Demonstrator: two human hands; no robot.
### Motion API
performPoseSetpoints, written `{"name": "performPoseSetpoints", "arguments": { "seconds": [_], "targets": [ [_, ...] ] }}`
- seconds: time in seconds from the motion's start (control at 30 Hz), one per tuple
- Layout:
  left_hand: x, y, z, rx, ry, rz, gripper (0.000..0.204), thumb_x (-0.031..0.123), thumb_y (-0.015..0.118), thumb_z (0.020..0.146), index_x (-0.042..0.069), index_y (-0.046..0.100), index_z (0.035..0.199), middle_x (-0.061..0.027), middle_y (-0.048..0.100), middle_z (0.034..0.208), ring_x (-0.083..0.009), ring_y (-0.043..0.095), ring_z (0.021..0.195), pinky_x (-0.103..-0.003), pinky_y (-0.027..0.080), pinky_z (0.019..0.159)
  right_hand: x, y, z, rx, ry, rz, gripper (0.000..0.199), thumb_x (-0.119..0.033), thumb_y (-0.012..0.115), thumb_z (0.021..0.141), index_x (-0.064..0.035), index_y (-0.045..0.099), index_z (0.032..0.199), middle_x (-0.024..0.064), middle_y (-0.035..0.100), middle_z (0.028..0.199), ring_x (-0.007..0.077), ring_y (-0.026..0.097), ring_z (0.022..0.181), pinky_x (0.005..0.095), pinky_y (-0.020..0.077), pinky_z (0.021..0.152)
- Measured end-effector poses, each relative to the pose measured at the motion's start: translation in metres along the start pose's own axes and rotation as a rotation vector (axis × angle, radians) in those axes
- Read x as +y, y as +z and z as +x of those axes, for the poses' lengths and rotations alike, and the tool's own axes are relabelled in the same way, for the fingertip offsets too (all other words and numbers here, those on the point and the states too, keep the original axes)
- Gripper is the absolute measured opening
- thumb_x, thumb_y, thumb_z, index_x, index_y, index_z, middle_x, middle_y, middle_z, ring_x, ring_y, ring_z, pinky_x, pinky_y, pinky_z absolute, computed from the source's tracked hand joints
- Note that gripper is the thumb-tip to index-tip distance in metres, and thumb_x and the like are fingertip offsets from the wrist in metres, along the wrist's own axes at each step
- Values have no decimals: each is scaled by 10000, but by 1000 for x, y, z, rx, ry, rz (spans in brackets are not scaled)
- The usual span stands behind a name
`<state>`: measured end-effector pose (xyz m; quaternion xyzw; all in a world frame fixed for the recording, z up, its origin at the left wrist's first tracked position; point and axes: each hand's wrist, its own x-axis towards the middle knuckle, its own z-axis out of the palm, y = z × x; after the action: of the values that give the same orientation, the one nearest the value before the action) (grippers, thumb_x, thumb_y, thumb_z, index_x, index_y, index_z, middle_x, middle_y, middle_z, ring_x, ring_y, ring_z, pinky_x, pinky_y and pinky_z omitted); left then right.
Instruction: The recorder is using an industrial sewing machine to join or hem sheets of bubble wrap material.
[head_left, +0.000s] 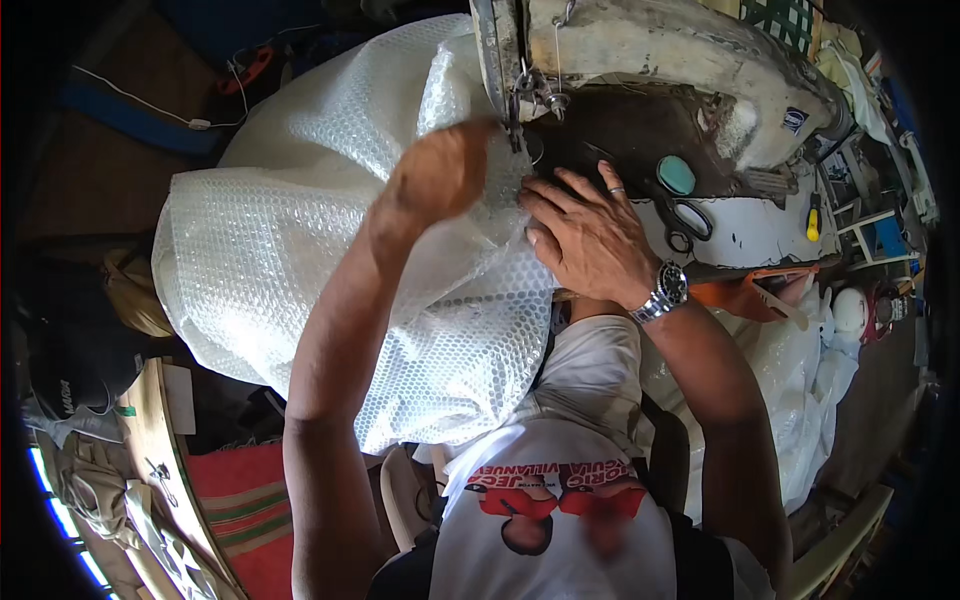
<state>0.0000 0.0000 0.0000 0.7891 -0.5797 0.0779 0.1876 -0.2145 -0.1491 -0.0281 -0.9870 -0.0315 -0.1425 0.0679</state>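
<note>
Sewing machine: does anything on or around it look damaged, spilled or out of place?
Yes, mildly: the sewing machine looks worn, its pale finish blotched with dark stains. The scissors lie loose near the right hand, which seems a bit untidy. I see no obvious spill.

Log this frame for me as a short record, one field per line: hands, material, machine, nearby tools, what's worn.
Left hand: blurred, over the bubble wrap by the needle end; grip unclear
Right hand: fingers spread, palm down, at the wrap's edge
Material: clear bubble wrap, draped in a large heap, mostly on the left
Machine: worn, pale sewing machine, ahead of the person
Tools: dark scissors right of the right hand; yellow-handled tool farther right
Worn: metal wristwatch on the right wrist; white printed shirt
</note>
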Motion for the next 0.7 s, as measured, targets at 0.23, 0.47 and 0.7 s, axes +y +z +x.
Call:
{"name": "performPoseSetpoints", "arguments": {
  "seconds": [0.23, 0.47, 0.7],
  "targets": [
    [-39, 6, 59, -116, -54, 61, 290, 201, 648, 937, 60, 750, 1168, -221, 755, 1132, -404, 719, 1095, -494, 576, 952, 18, -7, -4, 27, -88, 122, 471, -386, 539, 1044, -115, 628, 1418, 89, 593, 1515, 319, 497, 1439, 605, 337, 1194],
    [-36, 10, 55, -112, -127, -29, 406, 409, 731, 931, 126, 758, 1220, -179, 765, 1140, -368, 722, 1103, -474, 571, 951, 19, -7, -3, -2, -105, 125, 449, -394, 576, 1031, -111, 649, 1371, 66, 603, 1486, 312, 503, 1427, 603, 333, 1207],
    [-9, 8, 46, -113, -278, 213, 290, 314, 704, 932, 133, 755, 1153, -152, 761, 1153, -363, 744, 1048, -479, 600, 912, 13, -9, 5, -10, -76, 82, 467, -420, 560, 1028, -105, 655, 1360, 56, 595, 1486, 310, 496, 1429, 652, 293, 1224]
  ]
}}
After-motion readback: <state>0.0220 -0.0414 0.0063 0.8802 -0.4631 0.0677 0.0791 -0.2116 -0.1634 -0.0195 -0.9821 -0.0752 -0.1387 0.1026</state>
